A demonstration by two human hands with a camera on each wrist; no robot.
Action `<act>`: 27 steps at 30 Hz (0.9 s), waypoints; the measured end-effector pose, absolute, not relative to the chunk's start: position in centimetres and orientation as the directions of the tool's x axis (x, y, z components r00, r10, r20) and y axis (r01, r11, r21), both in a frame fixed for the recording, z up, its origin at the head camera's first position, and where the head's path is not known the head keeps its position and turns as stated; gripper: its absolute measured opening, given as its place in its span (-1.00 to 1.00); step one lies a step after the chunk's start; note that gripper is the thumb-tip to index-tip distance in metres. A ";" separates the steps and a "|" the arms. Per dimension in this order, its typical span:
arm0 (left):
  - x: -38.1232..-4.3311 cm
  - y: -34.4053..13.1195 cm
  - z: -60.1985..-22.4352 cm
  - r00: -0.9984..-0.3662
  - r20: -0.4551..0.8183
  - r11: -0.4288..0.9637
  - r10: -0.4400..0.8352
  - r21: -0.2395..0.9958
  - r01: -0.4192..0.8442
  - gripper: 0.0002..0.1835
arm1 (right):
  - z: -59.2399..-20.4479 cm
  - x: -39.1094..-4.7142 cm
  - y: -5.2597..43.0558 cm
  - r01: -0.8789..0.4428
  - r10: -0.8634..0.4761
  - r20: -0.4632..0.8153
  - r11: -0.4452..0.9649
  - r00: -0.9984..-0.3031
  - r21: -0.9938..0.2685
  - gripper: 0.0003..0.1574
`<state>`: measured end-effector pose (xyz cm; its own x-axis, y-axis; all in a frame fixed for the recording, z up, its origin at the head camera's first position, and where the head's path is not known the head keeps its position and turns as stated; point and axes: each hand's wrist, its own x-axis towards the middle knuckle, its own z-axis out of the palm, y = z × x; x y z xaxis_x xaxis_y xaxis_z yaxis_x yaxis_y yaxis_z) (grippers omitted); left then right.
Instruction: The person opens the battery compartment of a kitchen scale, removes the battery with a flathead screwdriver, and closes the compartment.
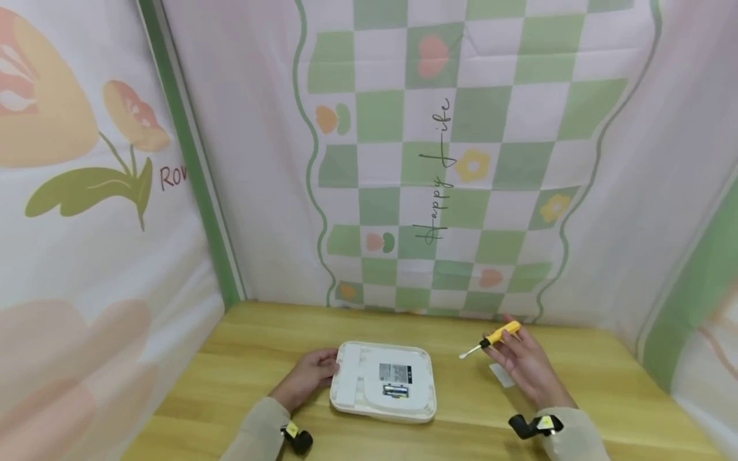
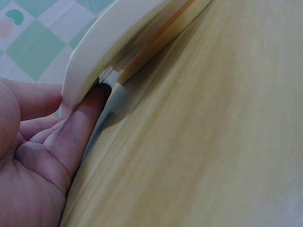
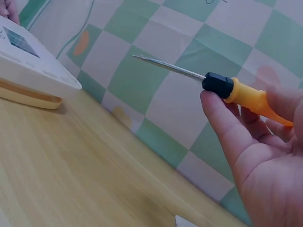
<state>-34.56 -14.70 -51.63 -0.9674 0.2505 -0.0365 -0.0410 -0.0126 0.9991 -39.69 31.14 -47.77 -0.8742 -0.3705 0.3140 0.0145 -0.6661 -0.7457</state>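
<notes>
A white square device (image 1: pixel 369 378) lies on the table with its underside up, showing a printed label (image 1: pixel 393 372) and batteries (image 1: pixel 395 391) in an uncovered compartment. My left hand (image 1: pixel 311 378) grips its left edge, the thumb on the rim (image 2: pixel 87 71) and a finger reaching underneath. In the right wrist view, my right hand (image 3: pixel 265 156) holds a screwdriver (image 3: pixel 246 98) with a yellow handle and black collar. Its metal tip points left, toward the device but apart from it. Beneath the right hand lies a small white flat piece (image 1: pixel 501 376), partly hidden.
The wooden table (image 1: pixel 277 326) runs back to a hanging cloth (image 1: pixel 380 166) with green and white checks. Another printed cloth (image 1: pixel 75 256) hangs along the left side. A black wrist camera (image 1: pixel 296 440) is strapped at the left sleeve and another (image 1: pixel 533 426) at the right.
</notes>
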 end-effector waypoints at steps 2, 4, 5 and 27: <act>-34.4 -14.8 -51.6 -0.965 -0.041 -0.019 0.258 0.999 -0.048 -0.47 | -47.8 -39.4 30.9 0.016 -0.380 0.307 -0.651 -0.873 -0.759 -0.44; -34.4 -14.8 -51.7 -0.963 -0.037 -0.021 0.266 0.999 -0.044 -0.47 | -47.6 -39.3 30.7 0.000 -0.372 0.310 -0.640 -0.875 -0.768 -0.45; -34.5 -14.9 -51.7 -0.963 -0.033 -0.022 0.268 0.999 -0.040 -0.47 | -47.5 -39.3 30.7 -0.010 -0.363 0.312 -0.638 -0.878 -0.770 -0.47; -34.4 -14.4 -52.0 -0.965 -0.015 -0.035 0.261 0.999 -0.025 -0.47 | -46.5 -38.3 26.9 -0.152 -0.337 0.384 -0.549 -0.859 -0.822 -0.60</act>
